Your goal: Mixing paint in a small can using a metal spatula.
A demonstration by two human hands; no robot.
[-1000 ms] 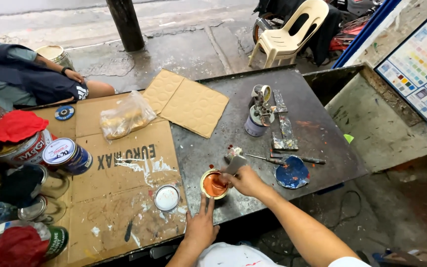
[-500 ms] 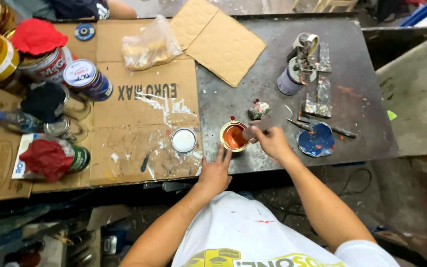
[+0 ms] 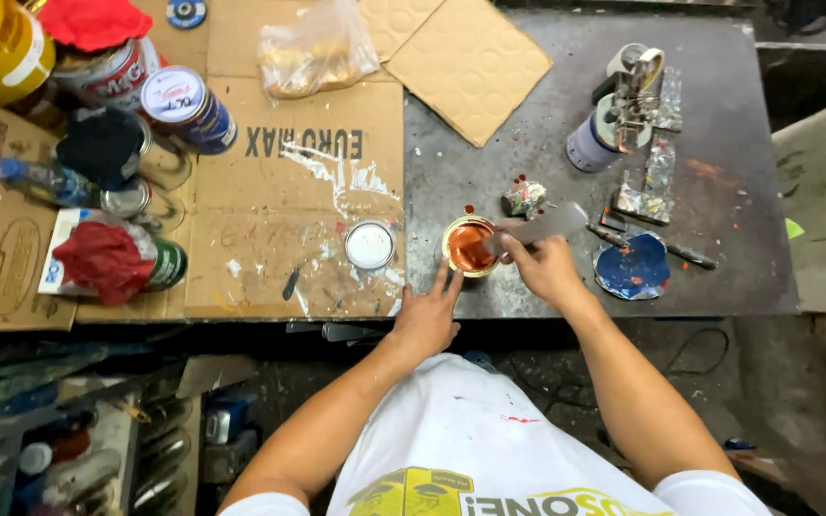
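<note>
A small open can of orange paint [image 3: 468,246] stands on the dark metal table [image 3: 719,277] near its front edge. My left hand [image 3: 425,316] rests flat on the table, its fingertips touching the can's near side. My right hand [image 3: 544,267] grips a flat metal putty knife [image 3: 537,227], whose blade end dips into the can while the other end points right. A white round lid [image 3: 370,245] lies left of the can on paint-stained cardboard [image 3: 279,229].
Several paint cans, two topped with red rags [image 3: 102,260], crowd the left. A blue paint-smeared lid [image 3: 632,268], a screwdriver [image 3: 666,250], a grey spray-gun cup [image 3: 593,143] and a small crumpled wad [image 3: 525,198] lie right of the can. A plastic bag [image 3: 315,53] and embossed cardboard [image 3: 470,62] lie behind.
The camera tilted down and moved over the table, so my shirt now shows. My right hand has swung the knife to a flatter angle across the can. My left hand stays by the can.
</note>
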